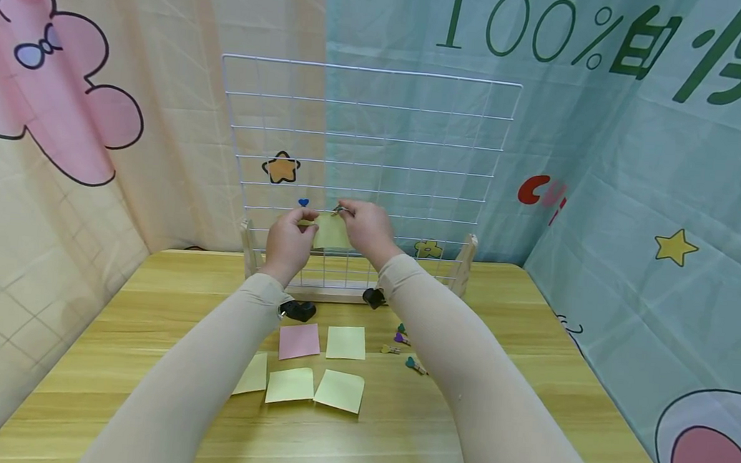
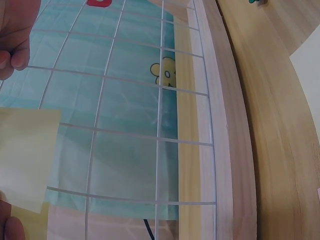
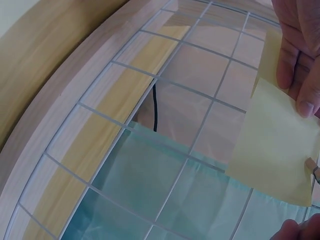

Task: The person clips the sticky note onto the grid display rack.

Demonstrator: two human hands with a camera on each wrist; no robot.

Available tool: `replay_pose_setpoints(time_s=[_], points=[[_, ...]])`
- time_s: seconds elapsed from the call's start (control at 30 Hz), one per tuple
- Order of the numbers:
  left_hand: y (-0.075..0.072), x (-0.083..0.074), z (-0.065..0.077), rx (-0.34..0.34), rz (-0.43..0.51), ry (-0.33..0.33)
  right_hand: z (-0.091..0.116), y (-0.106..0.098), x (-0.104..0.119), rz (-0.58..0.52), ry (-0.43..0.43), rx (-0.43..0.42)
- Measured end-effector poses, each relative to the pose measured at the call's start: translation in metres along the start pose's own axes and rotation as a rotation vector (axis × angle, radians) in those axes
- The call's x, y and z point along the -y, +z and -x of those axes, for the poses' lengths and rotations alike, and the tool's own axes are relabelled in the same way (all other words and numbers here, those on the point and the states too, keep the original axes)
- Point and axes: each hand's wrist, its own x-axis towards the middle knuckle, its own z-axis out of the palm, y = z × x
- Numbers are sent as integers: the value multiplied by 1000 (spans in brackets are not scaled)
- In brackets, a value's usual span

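Observation:
A pale yellow sticky note (image 1: 332, 233) is up against the white wire grid (image 1: 414, 156). My left hand (image 1: 288, 246) pinches its left side between thumb and fingers. At the note's upper right, my right hand (image 1: 369, 230) holds a small wooden clothespin (image 3: 313, 169) by its end, at the note's edge. The right wrist view has the left hand's fingers (image 3: 300, 65) at the note's top, with a second yellow note (image 3: 270, 57) partly hidden behind them. In the left wrist view the right hand's fingertips (image 2: 12, 57) are curled close in front of the wires.
A wooden stand (image 1: 465, 265) bears the grid on the table (image 1: 163, 332). Nearer me lie a pink note (image 1: 300, 341) and several yellow notes (image 1: 346, 343). Small coloured clothespins (image 1: 415, 365) lie by my right forearm. Printed curtains (image 1: 602, 240) hang behind and at the sides.

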Motion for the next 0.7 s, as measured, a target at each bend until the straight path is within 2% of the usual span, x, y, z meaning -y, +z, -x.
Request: replay_pose_setpoints(time_s=[0.5, 0.7], points=[[0, 1, 1, -8, 2, 18, 2, 1, -3, -10, -5, 92], [1, 2, 1, -9, -4, 26, 8, 0, -7, -25, -55, 86]])
